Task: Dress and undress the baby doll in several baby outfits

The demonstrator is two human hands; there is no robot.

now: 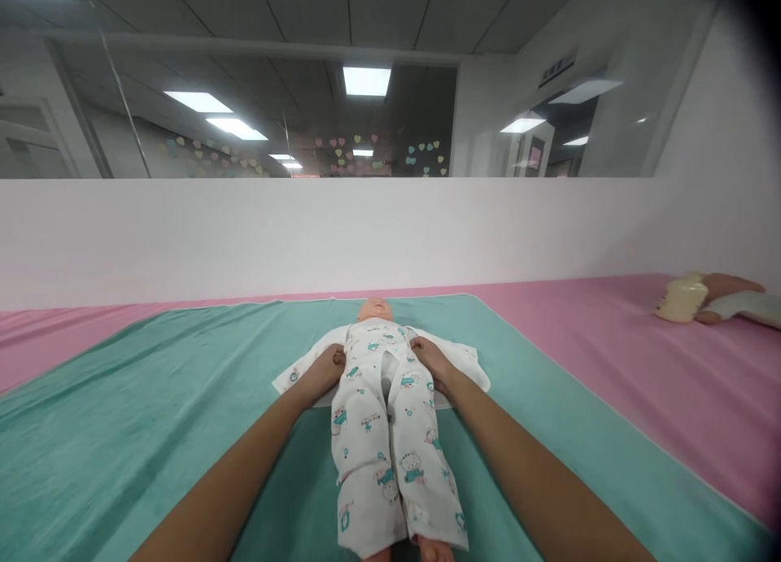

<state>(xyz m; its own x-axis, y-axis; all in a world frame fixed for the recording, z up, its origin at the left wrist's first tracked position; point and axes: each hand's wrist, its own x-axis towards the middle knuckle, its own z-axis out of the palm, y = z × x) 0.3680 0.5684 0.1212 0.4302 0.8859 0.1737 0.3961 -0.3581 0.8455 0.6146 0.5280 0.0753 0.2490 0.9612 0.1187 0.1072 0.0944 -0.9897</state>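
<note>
A baby doll (375, 308) lies on its back, head at the far end and feet towards me. White baby trousers (366, 424) with bear prints and an open crotch cover its legs and reach high up its torso. A white baby top (457, 357) is spread out flat beneath the doll, with sleeves out to both sides. My left hand (328, 365) is closed at the left side of the trousers' upper part. On the opposite side, my right hand (432, 360) has its fingers curled on the trousers' edge. The fingertips of both hands are partly hidden.
A green towel (152, 399) lies under the doll, over a pink sheet (647, 359). At the right stands a cream bottle (682, 298) beside a brown object and white cloth, not clearly made out. A white wall (305, 237) with a glass panel rises behind.
</note>
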